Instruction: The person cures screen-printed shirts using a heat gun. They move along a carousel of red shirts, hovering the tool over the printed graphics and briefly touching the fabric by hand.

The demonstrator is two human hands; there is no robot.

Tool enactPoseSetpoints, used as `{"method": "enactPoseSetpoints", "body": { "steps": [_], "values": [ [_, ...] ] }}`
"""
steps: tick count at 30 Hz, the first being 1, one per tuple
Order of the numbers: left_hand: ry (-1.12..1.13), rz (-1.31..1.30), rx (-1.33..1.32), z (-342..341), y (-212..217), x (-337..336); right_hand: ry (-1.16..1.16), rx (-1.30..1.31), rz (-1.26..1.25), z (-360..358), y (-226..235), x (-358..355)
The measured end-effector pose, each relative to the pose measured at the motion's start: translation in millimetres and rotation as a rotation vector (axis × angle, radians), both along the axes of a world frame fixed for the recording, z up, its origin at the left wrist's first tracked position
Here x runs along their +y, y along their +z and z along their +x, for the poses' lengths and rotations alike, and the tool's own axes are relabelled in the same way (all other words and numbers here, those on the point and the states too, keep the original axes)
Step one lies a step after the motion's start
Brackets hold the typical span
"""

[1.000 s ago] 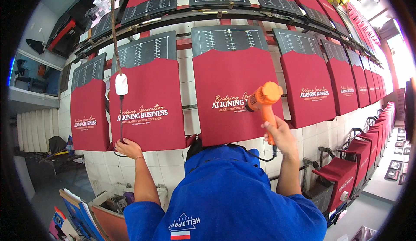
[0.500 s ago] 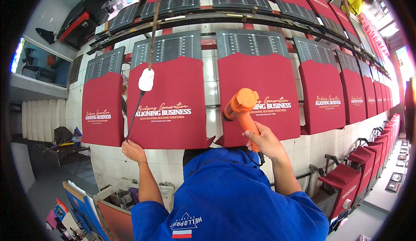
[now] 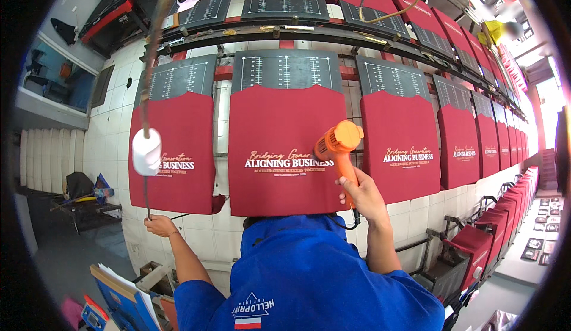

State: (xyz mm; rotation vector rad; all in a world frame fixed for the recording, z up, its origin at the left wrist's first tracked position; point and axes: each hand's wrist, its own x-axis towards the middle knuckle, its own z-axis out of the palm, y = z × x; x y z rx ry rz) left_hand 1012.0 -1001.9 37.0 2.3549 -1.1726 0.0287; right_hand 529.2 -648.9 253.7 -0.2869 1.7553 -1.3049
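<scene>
My right hand (image 3: 363, 195) is closed round the handle of an orange heat gun (image 3: 343, 158). Its dark nozzle points left, above the right end of the white and gold print on a dark red T-shirt (image 3: 285, 129). That shirt is stretched over a dark board marked with white scales (image 3: 288, 69). Out at the left, my left hand (image 3: 159, 226) has its fingers closed on a black cord (image 3: 147, 197). The cord runs up to a white socket (image 3: 147, 152), which hangs from a brown cable in front of another red shirt (image 3: 172, 111).
More shirt-covered boards (image 3: 398, 129) continue to the right in a long row, with a second row beyond a dark metal rail (image 3: 309, 33). A person in yellow (image 3: 492, 32) is at the far right. Folders (image 3: 122, 292) stand at the lower left, beside a wooden frame.
I have shifted left along the row. The heat gun is now over the shirt left of the one it was over. My left hand and the socket have moved left too.
</scene>
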Motion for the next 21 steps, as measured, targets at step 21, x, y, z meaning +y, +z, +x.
{"method": "enactPoseSetpoints", "body": {
  "steps": [21],
  "values": [
    [0.046,-0.191,0.446,-9,-42,-65,-0.317,0.184,0.097,43,-3,-28]
  ]
}}
